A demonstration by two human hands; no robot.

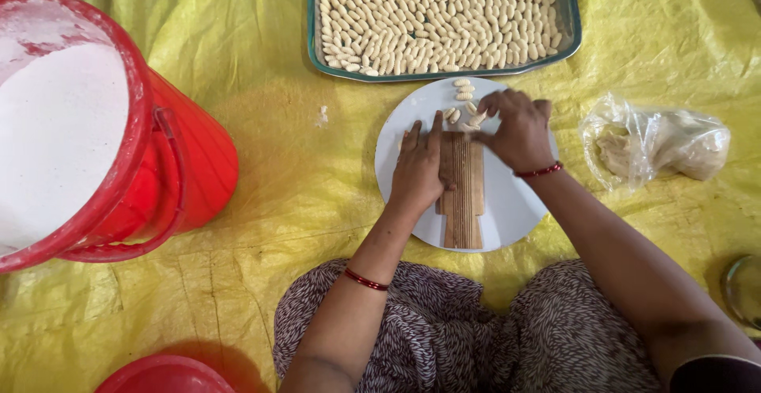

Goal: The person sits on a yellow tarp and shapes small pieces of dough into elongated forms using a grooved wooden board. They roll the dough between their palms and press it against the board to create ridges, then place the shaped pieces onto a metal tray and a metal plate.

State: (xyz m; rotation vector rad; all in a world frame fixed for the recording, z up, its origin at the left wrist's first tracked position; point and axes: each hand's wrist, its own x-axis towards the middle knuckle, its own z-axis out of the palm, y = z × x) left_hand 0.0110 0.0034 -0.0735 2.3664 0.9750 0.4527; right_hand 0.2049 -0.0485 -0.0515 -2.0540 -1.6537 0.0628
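Rolling dough pieces on my ridged wooden board point(464, 195), which lies on the white plate point(515, 207) in front of my knees.

My left hand point(418, 169) lies flat, fingers together, steadying the board's left edge; my right hand point(517, 129) curls over its top end, and I cannot tell what it pinches. A few shaped pieces point(463, 90) lie on the plate beyond. The metal tray point(572, 24) behind looks nearly full, while the dough bag point(654, 143) to my right holds more to shape.
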